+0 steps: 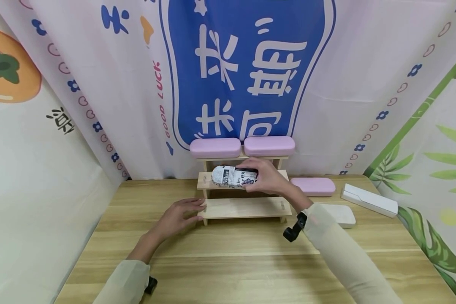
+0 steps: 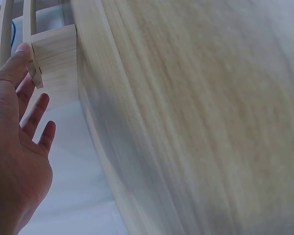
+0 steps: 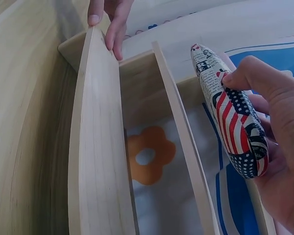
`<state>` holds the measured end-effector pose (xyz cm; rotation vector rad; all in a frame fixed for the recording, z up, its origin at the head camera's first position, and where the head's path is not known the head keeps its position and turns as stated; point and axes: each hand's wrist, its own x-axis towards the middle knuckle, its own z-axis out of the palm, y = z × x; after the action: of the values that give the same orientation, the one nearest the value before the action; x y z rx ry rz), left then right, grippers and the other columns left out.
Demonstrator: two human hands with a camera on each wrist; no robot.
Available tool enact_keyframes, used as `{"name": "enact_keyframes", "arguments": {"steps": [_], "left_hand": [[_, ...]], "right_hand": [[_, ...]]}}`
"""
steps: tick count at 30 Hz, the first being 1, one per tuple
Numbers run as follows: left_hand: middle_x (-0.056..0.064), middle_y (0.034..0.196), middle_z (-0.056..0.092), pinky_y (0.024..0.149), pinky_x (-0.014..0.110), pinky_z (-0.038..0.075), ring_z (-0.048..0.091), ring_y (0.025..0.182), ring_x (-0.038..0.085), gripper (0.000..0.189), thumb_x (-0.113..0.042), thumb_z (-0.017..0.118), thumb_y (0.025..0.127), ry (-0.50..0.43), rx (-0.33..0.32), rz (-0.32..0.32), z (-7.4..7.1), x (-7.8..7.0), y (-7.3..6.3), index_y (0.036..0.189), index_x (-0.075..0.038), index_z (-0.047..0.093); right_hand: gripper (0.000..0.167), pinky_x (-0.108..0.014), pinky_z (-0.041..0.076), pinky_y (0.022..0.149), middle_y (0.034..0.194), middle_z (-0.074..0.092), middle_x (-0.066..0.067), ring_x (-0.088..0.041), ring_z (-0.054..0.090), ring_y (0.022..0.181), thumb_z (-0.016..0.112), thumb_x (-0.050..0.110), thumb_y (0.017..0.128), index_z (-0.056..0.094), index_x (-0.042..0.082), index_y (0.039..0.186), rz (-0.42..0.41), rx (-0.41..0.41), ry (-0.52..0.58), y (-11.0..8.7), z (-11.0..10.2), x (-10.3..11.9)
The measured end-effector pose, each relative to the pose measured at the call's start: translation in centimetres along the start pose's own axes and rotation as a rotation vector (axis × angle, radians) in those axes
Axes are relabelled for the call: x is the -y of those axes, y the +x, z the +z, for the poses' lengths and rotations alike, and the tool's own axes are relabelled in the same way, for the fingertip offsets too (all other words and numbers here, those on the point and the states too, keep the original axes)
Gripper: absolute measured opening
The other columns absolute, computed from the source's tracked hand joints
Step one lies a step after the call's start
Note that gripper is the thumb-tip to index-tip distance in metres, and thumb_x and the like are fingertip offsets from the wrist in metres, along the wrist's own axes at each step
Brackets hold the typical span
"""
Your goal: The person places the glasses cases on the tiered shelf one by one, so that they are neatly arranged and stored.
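My right hand (image 1: 265,176) grips a glasses case (image 1: 228,175) with newsprint lettering. Stars and red stripes show on the case (image 3: 230,115) in the right wrist view. It is at the middle step of a three-step wooden rack (image 1: 247,207); whether it touches that step I cannot tell. My left hand (image 1: 176,217) holds the left end of the rack's lowest step, thumb at the front edge and fingers on top. In the left wrist view, the left hand (image 2: 17,132) has its outer fingers spread beside the wood.
Two pink cases, one at left (image 1: 215,147) and one at right (image 1: 270,146), lie on the top step. Right of the rack are another pink case (image 1: 313,186), a white case (image 1: 343,216) partly behind my sleeve, and a long white box (image 1: 369,200). A printed curtain (image 1: 319,105) hangs behind.
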<state>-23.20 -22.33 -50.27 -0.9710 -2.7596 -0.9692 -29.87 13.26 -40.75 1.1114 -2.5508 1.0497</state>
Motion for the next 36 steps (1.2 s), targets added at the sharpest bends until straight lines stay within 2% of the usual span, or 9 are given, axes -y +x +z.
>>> {"name": "enact_keyframes", "arguments": {"steps": [3,6,10,13,25,36], "left_hand": [[0.004,0.151,0.060,0.118,0.059,0.044,0.057,0.140,0.037,0.037,-0.024,0.079,0.097,0.006,-0.004,0.004,0.0,-0.1,0.0,0.132,-0.013,0.075],[0.004,0.151,0.061,0.118,0.058,0.044,0.057,0.140,0.037,0.037,-0.023,0.080,0.097,0.018,-0.005,0.006,0.0,0.0,-0.1,0.132,-0.013,0.075],[0.002,0.152,0.060,0.118,0.059,0.044,0.057,0.140,0.036,0.038,-0.024,0.079,0.097,0.018,0.001,-0.014,0.1,0.0,-0.2,0.133,-0.015,0.074],[0.002,0.152,0.059,0.117,0.059,0.044,0.057,0.140,0.036,0.038,-0.024,0.079,0.097,0.011,0.002,-0.023,0.1,0.0,-0.3,0.134,-0.015,0.074],[0.002,0.152,0.059,0.117,0.060,0.044,0.057,0.140,0.037,0.038,-0.024,0.079,0.097,0.007,-0.005,-0.005,0.2,0.3,-0.2,0.134,-0.015,0.074],[0.003,0.151,0.060,0.119,0.061,0.041,0.056,0.141,0.039,0.038,-0.024,0.080,0.097,0.014,-0.006,-0.003,0.1,0.0,0.0,0.133,-0.016,0.074]], "right_hand": [[0.063,-0.033,0.054,0.080,0.131,0.072,-0.009,-0.022,0.065,0.104,0.086,0.020,0.073,0.074,0.011,0.134,0.002,0.000,0.008,0.5,0.5,0.0],[0.062,-0.033,0.055,0.082,0.130,0.073,-0.010,-0.023,0.066,0.106,0.087,0.019,0.072,0.075,0.010,0.132,-0.010,-0.005,0.017,1.0,1.1,0.1],[0.059,-0.035,0.056,0.088,0.127,0.075,-0.010,-0.024,0.068,0.111,0.087,0.018,0.071,0.076,0.007,0.128,-0.067,-0.028,0.033,1.6,2.1,0.0],[0.057,-0.033,0.056,0.086,0.124,0.076,-0.009,-0.023,0.068,0.108,0.086,0.017,0.071,0.076,0.007,0.127,-0.095,-0.038,0.043,2.0,2.7,-0.1],[0.054,-0.029,0.056,0.081,0.124,0.075,-0.007,-0.019,0.067,0.105,0.086,0.014,0.073,0.077,0.010,0.126,-0.060,-0.021,0.075,3.5,4.6,0.1],[0.051,-0.029,0.058,0.087,0.122,0.077,-0.006,-0.018,0.069,0.108,0.087,0.009,0.072,0.078,0.008,0.122,-0.088,-0.040,0.068,4.3,5.7,-0.1]]}}
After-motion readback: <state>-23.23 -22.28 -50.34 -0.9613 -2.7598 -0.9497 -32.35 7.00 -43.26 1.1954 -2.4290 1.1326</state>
